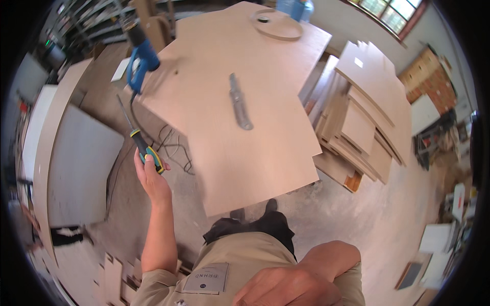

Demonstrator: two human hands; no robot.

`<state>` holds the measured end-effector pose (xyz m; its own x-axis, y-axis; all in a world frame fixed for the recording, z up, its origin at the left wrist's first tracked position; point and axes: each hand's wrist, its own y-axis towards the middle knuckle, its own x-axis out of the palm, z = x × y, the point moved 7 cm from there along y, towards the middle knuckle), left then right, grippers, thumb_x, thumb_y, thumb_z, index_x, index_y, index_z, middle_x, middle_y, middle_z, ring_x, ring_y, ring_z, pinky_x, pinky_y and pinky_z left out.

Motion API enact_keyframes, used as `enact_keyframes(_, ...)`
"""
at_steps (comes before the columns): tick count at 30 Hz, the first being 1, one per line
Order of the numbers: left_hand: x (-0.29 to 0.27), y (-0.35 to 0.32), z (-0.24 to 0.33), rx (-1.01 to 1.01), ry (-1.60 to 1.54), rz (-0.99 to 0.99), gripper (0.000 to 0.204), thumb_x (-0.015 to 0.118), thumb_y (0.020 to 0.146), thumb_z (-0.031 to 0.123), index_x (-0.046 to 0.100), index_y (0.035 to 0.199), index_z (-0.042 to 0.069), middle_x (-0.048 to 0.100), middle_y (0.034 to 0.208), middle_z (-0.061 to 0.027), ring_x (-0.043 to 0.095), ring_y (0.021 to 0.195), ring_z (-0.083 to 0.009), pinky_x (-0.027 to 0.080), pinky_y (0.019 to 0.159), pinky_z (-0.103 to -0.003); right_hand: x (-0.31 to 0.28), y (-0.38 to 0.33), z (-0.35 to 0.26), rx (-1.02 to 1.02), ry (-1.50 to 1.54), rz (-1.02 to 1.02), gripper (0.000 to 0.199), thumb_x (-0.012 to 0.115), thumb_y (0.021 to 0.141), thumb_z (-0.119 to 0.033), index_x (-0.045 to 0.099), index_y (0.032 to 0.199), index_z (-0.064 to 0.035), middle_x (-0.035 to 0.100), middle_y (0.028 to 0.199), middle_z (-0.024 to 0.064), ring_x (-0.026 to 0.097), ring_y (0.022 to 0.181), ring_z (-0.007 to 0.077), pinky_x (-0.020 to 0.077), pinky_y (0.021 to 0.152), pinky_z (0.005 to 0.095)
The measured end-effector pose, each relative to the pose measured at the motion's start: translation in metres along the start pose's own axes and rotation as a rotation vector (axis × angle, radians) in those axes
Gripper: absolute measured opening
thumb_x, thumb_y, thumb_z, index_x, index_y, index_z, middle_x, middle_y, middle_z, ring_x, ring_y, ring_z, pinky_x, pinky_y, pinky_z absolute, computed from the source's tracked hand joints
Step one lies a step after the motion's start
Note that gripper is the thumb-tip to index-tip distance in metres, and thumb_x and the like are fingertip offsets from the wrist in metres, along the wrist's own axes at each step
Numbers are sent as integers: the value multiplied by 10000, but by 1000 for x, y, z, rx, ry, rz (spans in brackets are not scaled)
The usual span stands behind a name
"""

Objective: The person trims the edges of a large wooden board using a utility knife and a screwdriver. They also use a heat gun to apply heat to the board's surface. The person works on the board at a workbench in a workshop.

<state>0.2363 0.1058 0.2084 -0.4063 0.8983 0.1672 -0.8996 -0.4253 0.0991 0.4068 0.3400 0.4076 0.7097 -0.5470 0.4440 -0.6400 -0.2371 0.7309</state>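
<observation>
My left hand (150,173) is closed around the black, green and yellow handle of a screwdriver (140,143). Its long thin shaft points up and away, left of a large pale wood panel (255,163). Close to my chest, at the lower edge, is my right hand (291,288); its back shows, while its fingers are mostly hidden. A grey utility knife (239,104) lies on the middle of the panel, apart from both hands. Beyond the screwdriver, a blue heat gun (144,58) stands at the panel's left edge.
Dark cables (176,148) trail on the floor left of the panel. A roll of edge banding (278,35) lies at its far end. Stacked boards (357,117) are at the right, and a curved-looking panel edge (48,153) rises at the left. Wood offcuts (113,278) lie at the lower left.
</observation>
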Motion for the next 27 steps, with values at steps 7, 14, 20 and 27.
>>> enact_keyframes(7, -91, -127, 27, 36, 61, 224, 574, 632, 936, 195, 425, 1457, 73, 554, 1013, -40, 558, 816, -112, 517, 709, -314, -24, -46, 26, 767, -58, 3, 447, 639, 951, -266, 637, 1275, 42, 728, 1070, 274, 751, 865, 320, 616, 780, 404)
enact_keyframes(14, -108, -290, 33, 121, 182, 590, 482, 694, 781, 88, 478, 1209, 42, 568, 1002, -108, 582, 917, -216, 490, 899, -357, -90, -146, 69, 1120, -486, 58, 434, 706, 908, -56, 615, 1307, 89, 737, 1074, 208, 743, 886, 247, 599, 773, 346)
enact_keyframes(20, -134, -416, 45, 102, 140, 931, 358, 677, 855, 54, 510, 1172, 56, 585, 997, -26, 573, 892, -112, 496, 829, -287, -95, -196, 116, 1354, -445, -226, 413, 659, 891, -34, 637, 1292, 63, 742, 1067, 160, 750, 859, 229, 577, 665, 277)
enact_keyframes(27, -175, -463, 65, 277, -37, 1158, 255, 636, 868, 37, 490, 1075, 69, 548, 933, -29, 570, 751, -131, 491, 697, -309, -29, -208, 138, 1519, -464, -416, 402, 628, 901, 13, 618, 1297, 83, 743, 1093, 162, 746, 928, 233, 581, 769, 314)
